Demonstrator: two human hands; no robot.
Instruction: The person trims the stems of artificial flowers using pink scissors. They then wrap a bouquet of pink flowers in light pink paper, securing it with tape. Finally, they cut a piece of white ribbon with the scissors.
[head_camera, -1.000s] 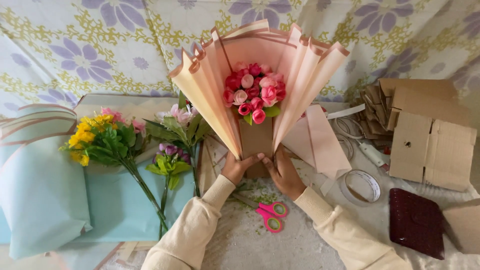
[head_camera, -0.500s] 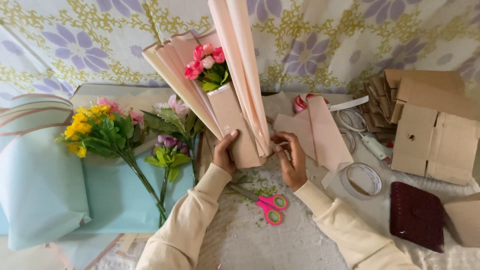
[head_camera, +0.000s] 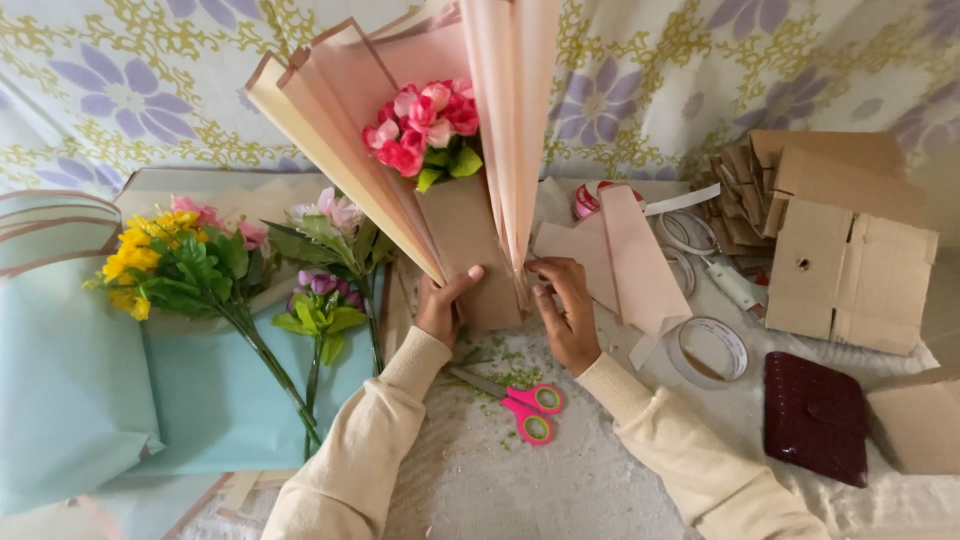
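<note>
two hands hold one bouquet (head_camera: 430, 150) up in the middle. start at the left edge: blue paper (head_camera: 70, 380) lies flat there and runs off the side. on it lie yellow flowers (head_camera: 140, 260) and purple flowers (head_camera: 325, 290), with long stems pointing down. they sit just beside the left arm, so that side is tight.

next comes the left hand (head_camera: 445, 305). its fingers wrap the brown base of the bouquet, thumb on the front. the bouquet stands up and leans a bit to the left, with pink roses (head_camera: 425, 125) inside pink paper folds. the top of the paper goes past the upper edge.

the right hand (head_camera: 565, 310) pinches the lower edge of a pink fold, right beside the brown base.

below the hands lie pink scissors (head_camera: 525, 405), closed, on the white mat, with some open room around them.

further right are pink paper strips (head_camera: 630, 260), a tape ring (head_camera: 710, 350), a dark red wallet (head_camera: 815, 415) and brown cardboard (head_camera: 850, 260). that side is crowded up to the right edge.
</note>
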